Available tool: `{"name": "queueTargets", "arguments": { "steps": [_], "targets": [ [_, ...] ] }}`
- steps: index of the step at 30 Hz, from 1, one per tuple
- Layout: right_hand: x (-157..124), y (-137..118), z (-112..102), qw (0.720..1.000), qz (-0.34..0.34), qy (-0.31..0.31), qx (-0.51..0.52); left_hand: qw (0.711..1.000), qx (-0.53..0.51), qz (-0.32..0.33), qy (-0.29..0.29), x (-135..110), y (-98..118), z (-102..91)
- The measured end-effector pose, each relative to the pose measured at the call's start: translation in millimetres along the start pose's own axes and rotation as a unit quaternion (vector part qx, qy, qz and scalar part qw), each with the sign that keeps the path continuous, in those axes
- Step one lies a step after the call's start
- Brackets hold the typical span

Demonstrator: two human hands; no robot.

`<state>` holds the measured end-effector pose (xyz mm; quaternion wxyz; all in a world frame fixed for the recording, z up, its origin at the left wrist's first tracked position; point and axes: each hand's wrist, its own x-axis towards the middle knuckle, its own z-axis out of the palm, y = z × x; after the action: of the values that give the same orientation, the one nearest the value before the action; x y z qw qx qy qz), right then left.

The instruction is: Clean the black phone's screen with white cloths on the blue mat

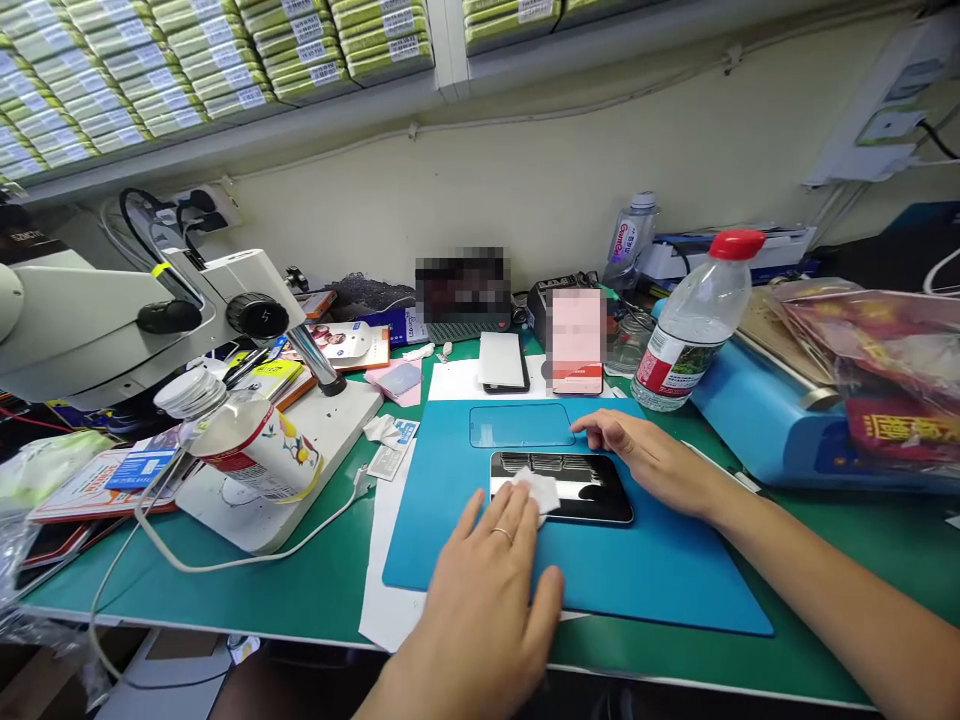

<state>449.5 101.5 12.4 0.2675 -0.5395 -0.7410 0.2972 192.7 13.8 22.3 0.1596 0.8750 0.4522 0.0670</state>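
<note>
A black phone (585, 490) lies flat on a blue mat (660, 570), its glossy screen facing up. My left hand (487, 590) rests on the phone's left end, fingers stretched flat and pressing a small white wipe (541, 490) onto the screen. My right hand (649, 455) lies on the mat at the phone's far right edge, fingers extended and touching its rim. A clear screen protector (521, 425) lies on the mat just behind the phone.
A microscope (112, 320) on a white base stands at left, with a tipped white jar (247, 445) and a cable. A water bottle (694, 325) and a blue machine (780, 420) sit at right. Two more phones (504, 362) lie behind the mat.
</note>
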Motion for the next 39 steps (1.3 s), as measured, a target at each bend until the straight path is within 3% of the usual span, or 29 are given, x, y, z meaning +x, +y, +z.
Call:
{"name": "queueTargets", "arguments": {
  "steps": [4,11,15,21,25,33,39],
  "targets": [
    [-1,2,0,1.0,0.003,-0.013,-0.004,1.0,0.012,-0.021,0.011,-3,-12,-3.3],
    [-2,-2,1,1.0,-0.014,0.0,-0.009,0.997,0.04,-0.064,0.029,19,-7,4.1],
    [-1,-2,3,1.0,-0.015,-0.001,0.0,0.997,0.022,-0.06,0.045,31,11,8.8],
    [1,1,4,1.0,-0.007,0.005,0.021,0.997,0.016,0.0,0.074,60,55,20.0],
    [1,0,3,1.0,-0.01,0.01,0.025,0.995,0.034,0.01,0.098,69,64,22.0],
    [-1,3,0,1.0,-0.024,0.003,0.01,0.991,0.039,0.024,0.123,25,40,25.8],
    [-3,6,0,0.999,-0.023,0.01,0.022,0.982,0.116,-0.031,0.146,-4,13,24.2]
  ]
}}
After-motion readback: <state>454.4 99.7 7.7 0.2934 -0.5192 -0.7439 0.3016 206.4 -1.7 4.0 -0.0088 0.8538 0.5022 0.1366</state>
